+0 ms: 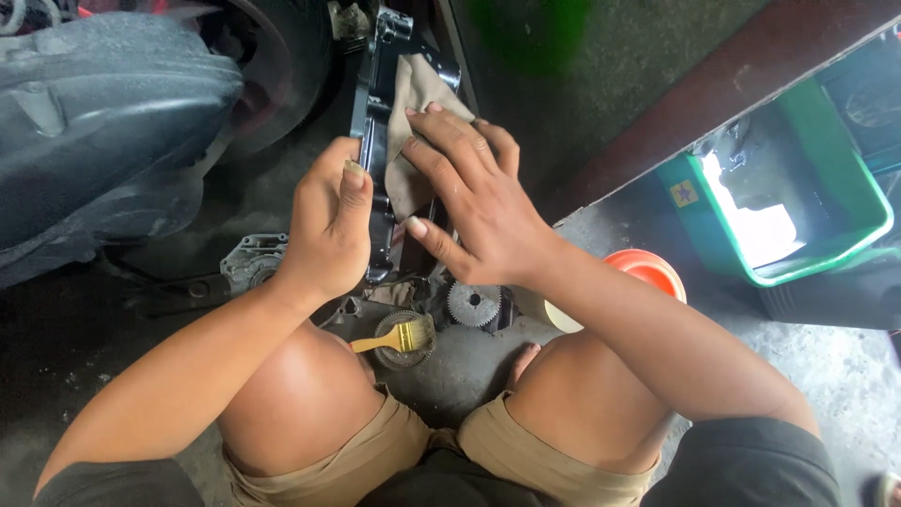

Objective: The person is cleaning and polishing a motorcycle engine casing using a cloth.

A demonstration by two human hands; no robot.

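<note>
A long dark metal engine cover (374,103) stands on end between my knees. My left hand (328,221) grips its left edge, thumb up along the rim. My right hand (469,192) presses a beige rag (413,94) flat against the part's face, fingers spread over the cloth. The lower end of the part is hidden behind my hands.
On the concrete floor lie a toothed gear (474,303), a round part with a yellow brush (402,336) on it, and a grey casing (251,261). An orange bowl (648,269) and a green tub (798,202) sit right. A vehicle's black body (103,122) is left.
</note>
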